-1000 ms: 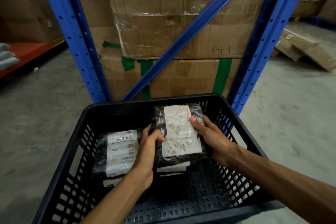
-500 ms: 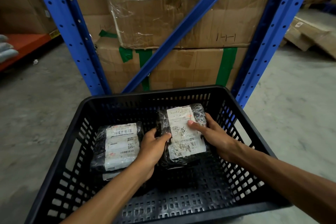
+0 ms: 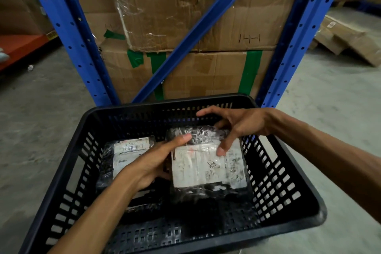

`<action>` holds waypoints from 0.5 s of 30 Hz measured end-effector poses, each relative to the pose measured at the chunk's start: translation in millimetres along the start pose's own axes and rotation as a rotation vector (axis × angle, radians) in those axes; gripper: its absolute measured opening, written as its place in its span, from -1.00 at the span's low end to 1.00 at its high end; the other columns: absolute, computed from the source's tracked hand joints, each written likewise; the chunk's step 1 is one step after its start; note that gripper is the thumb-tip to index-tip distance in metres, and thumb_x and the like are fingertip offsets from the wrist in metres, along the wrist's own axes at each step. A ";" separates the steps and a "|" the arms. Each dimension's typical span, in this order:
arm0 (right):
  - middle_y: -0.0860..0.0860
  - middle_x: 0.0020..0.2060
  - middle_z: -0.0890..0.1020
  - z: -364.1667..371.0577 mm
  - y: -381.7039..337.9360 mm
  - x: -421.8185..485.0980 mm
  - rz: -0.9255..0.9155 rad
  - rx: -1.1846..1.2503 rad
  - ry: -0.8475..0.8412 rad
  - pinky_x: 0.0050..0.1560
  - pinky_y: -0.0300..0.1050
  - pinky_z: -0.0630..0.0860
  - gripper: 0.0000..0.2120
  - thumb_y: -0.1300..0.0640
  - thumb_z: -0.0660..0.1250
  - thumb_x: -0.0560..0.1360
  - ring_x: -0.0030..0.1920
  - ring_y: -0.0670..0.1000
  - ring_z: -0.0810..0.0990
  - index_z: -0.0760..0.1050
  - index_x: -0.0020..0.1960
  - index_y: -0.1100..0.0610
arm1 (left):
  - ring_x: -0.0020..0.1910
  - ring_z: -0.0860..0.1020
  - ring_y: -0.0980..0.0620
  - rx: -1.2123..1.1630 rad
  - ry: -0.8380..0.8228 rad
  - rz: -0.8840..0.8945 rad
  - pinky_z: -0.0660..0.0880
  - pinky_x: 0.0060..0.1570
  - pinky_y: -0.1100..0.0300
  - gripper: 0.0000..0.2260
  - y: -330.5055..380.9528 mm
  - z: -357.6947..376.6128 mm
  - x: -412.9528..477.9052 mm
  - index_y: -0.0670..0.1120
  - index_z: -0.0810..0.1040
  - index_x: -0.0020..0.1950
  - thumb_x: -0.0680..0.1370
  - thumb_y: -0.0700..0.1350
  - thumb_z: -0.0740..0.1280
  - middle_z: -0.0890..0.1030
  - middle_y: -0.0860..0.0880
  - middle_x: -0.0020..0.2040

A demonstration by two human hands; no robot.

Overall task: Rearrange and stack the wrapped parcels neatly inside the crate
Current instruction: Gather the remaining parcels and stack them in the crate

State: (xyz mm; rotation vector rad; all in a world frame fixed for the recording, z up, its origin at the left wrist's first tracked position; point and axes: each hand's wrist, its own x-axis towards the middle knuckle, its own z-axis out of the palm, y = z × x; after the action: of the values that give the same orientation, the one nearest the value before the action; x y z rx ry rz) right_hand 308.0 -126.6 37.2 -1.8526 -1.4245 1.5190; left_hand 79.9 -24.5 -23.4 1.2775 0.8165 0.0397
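A black slotted plastic crate point(image 3: 288, 183) sits on the floor in front of me. Inside, on the right, lies a black-wrapped parcel with a white label point(image 3: 208, 168). My left hand point(image 3: 156, 163) grips its left edge, thumb on top. My right hand point(image 3: 237, 128) hovers over its far right corner with fingers spread, fingertips touching the wrap. A second black-wrapped labelled parcel point(image 3: 125, 154) lies in the left half of the crate, partly hidden by my left forearm, with more wrapped parcels under it.
A blue steel rack point(image 3: 68, 33) with a diagonal brace stands right behind the crate, holding taped cardboard boxes point(image 3: 206, 72). Flattened cartons point(image 3: 346, 41) lie on the concrete floor at the right. An orange shelf point(image 3: 18, 47) is at the left.
My right hand has let go of the parcel's right side and risen above its far corner with fingers spread. The parcel has turned so its label lies sideways. My left hand still holds its left edge.
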 end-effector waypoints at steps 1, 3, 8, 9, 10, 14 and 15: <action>0.05 0.19 0.57 -1.5 0.6 -0.5 0.000 0.033 0.033 0.23 0.00 0.45 0.05 0.18 0.67 0.15 0.19 -0.01 0.56 0.17 0.41 -0.34 | 0.16 0.67 -0.12 -0.010 -0.019 0.004 0.58 0.12 -0.17 -0.40 -1.8 1.7 0.2 0.11 0.71 0.08 0.13 0.37 0.53 0.74 -0.05 0.10; 0.05 0.16 0.58 -3.9 7.2 0.1 0.002 0.121 0.147 0.22 0.00 0.44 0.04 0.17 0.69 0.11 0.16 0.00 0.58 0.23 0.39 -0.31 | 0.15 0.66 -0.20 -0.119 -0.011 0.031 0.57 0.15 -0.21 -0.47 -4.0 2.7 1.0 0.05 0.75 -0.01 0.12 0.29 0.58 0.72 -0.16 0.11; -0.05 -0.04 0.63 17.6 23.3 10.6 0.133 0.344 0.728 -0.22 -0.18 0.55 -0.26 -0.27 0.56 0.18 -0.09 -0.08 0.62 0.41 0.26 -0.06 | -0.17 0.75 -0.10 -0.523 0.099 0.082 0.65 -0.15 -0.09 -0.62 -5.6 8.6 6.5 -0.05 0.74 -0.07 0.17 0.05 0.57 0.77 -0.13 -0.07; -0.04 -0.03 0.62 22.8 26.3 14.1 0.198 0.426 0.750 -0.18 -0.13 0.58 -0.28 -0.30 0.52 0.22 -0.08 -0.04 0.62 0.39 0.26 -0.05 | -0.11 0.75 -0.13 -0.573 0.110 0.079 0.65 -0.09 -0.11 -0.58 -4.9 11.4 6.8 -0.09 0.69 0.02 0.20 0.00 0.56 0.76 -0.16 -0.03; -0.01 -0.01 0.62 27.8 28.9 17.4 0.233 0.545 0.719 -0.10 -0.01 0.63 -0.31 -0.28 0.51 0.26 -0.06 0.02 0.63 0.38 0.26 -0.03 | -0.04 0.74 -0.16 -0.603 0.109 0.075 0.64 -0.01 -0.14 -0.54 -4.9 13.9 6.7 -0.13 0.64 0.10 0.23 -0.05 0.55 0.75 -0.19 0.00; 0.09 0.10 0.67 47.4 29.6 29.7 0.067 1.007 0.677 -0.02 0.21 0.64 -0.12 0.07 0.55 0.37 -0.02 0.16 0.70 0.10 0.51 -0.08 | 0.09 0.68 -0.29 -0.586 0.055 0.019 0.56 0.18 -0.23 -0.40 -13.9 21.4 2.1 -0.19 0.54 0.23 0.22 -0.16 0.60 0.71 -0.27 0.10; 0.09 0.13 0.64 49.6 31.2 31.7 0.051 1.008 0.725 -0.01 0.20 0.64 0.01 0.12 0.55 0.38 -0.01 0.16 0.69 -0.08 0.55 -0.12 | 0.10 0.67 -0.30 -0.548 0.059 -0.010 0.57 0.16 -0.24 -0.36 -16.8 23.0 1.0 -0.18 0.54 0.23 0.18 -0.16 0.62 0.69 -0.25 0.15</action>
State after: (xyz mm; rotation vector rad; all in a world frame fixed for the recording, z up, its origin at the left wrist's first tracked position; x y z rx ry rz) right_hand 276.3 -128.5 -21.4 -1.4837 -0.1852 1.0518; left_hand 86.7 -48.6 -37.0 0.7567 0.7919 0.2763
